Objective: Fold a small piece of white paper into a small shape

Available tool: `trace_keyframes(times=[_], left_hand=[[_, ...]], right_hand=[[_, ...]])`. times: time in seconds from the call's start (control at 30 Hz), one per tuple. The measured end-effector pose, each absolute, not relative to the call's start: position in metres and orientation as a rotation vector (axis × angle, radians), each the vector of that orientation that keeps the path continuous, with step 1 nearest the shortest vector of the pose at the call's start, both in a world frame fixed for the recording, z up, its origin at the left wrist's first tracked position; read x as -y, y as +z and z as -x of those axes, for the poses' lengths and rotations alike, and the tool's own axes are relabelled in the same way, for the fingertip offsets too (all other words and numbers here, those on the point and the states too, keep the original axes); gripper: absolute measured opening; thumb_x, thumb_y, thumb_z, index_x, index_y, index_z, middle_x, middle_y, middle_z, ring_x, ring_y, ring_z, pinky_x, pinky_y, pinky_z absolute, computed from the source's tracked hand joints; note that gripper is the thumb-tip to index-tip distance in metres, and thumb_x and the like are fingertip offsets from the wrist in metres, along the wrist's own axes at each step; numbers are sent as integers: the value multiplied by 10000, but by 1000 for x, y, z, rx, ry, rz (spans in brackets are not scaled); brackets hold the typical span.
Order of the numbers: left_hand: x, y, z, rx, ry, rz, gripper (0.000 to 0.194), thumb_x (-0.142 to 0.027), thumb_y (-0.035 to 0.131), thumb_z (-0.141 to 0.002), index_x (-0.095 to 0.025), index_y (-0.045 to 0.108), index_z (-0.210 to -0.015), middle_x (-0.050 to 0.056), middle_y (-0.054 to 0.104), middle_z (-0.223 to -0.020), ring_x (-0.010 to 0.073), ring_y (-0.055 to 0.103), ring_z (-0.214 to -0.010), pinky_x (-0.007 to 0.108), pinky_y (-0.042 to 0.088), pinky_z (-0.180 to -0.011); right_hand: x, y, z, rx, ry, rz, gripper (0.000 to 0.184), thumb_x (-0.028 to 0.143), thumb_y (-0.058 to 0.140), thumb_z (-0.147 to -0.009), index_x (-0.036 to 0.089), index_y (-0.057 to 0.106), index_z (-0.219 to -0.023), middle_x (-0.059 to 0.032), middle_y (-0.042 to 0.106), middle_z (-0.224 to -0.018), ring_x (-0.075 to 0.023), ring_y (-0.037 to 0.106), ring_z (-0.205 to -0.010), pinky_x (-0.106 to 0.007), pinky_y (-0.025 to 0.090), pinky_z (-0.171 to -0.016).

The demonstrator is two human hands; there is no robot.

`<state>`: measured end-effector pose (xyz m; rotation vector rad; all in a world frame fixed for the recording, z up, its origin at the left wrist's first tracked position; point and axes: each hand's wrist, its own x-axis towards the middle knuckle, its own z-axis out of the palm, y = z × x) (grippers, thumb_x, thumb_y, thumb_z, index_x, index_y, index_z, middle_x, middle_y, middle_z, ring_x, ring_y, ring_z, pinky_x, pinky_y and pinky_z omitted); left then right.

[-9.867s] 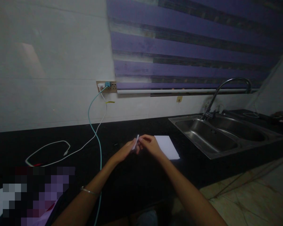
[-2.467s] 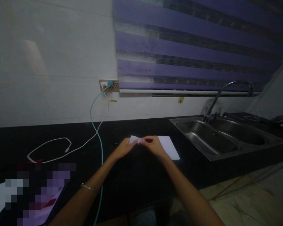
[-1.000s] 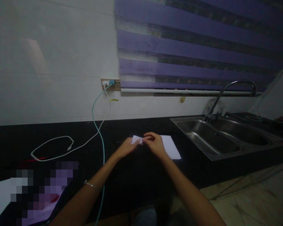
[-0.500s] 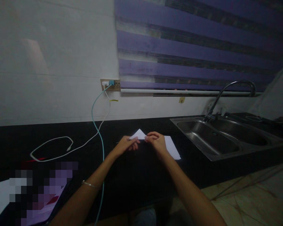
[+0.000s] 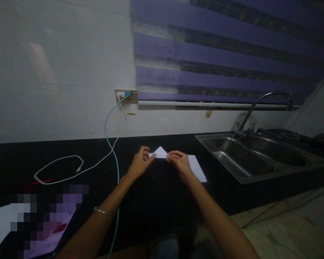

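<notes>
A small white folded paper (image 5: pixel 160 152), triangular at its top, sits between my two hands on the black counter (image 5: pixel 156 201). My left hand (image 5: pixel 140 162) pinches its left edge with curled fingers. My right hand (image 5: pixel 178 162) pinches its right edge, fingers closed. A flat white sheet (image 5: pixel 197 168) lies on the counter just right of my right hand, partly hidden by it.
A steel double sink (image 5: pixel 256 155) with a curved tap (image 5: pixel 261 108) stands at the right. A teal cable (image 5: pixel 112 144) and a white cable (image 5: pixel 59 169) run from the wall socket (image 5: pixel 125 96) over the counter. A blurred item lies at front left.
The paper went from a narrow strip pinched close between my hands to a wider piece with a triangular peak. My hands moved slightly apart and toward the wall.
</notes>
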<state>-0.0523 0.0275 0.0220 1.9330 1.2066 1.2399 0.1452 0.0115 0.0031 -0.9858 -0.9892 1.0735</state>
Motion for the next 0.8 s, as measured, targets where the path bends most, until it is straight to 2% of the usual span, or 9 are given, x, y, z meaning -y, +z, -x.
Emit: trace_keyframes(times=[0.07, 0.2, 0.37, 0.57, 0.8], left_hand=[[-26, 23, 54, -1259, 1287, -1978, 322, -480, 599, -801, -188, 524, -914, -40, 537, -673, 112, 492, -561, 219, 369, -539], [-24, 25, 56, -1214, 1175, -2161, 324, -465, 479, -882, -181, 530, -734, -19, 532, -661, 126, 483, -607, 235, 359, -576], [-22, 27, 55, -1108, 1070, -2155, 372, -442, 404, -916, -171, 575, -727, -3, 571, -681, 134, 495, -616, 242, 365, -581], [-22, 25, 51, -1123, 1071, -2023, 380, -431, 419, -896, -172, 535, -642, -21, 529, -556, 117, 476, -503, 224, 340, -497], [-29, 20, 54, -1075, 1152, -1864, 421, -459, 455, -858, -172, 475, -551, -30, 482, -438, 88, 432, -407, 202, 318, -453]], right_hand=[[-11, 4, -146, 1010, 1051, 980, 275, 317, 805, -598, 153, 678, -778, -12, 673, -612, -160, 647, -591, -306, 531, -666], [-9, 6, -146, 1046, 1041, 952, 253, 306, 797, -616, 154, 680, -782, -9, 667, -609, -153, 640, -601, -287, 515, -657], [-7, 10, -147, 1081, 1012, 962, 254, 320, 790, -622, 156, 677, -780, -22, 680, -638, -161, 639, -611, -285, 503, -642], [-8, 8, -145, 1161, 981, 968, 268, 331, 752, -659, 172, 649, -849, -13, 666, -653, -177, 650, -642, -302, 511, -667], [8, 14, -135, 1645, 504, 1124, 200, 316, 586, -830, 205, 603, -995, -24, 650, -775, -160, 607, -688, -269, 454, -645]])
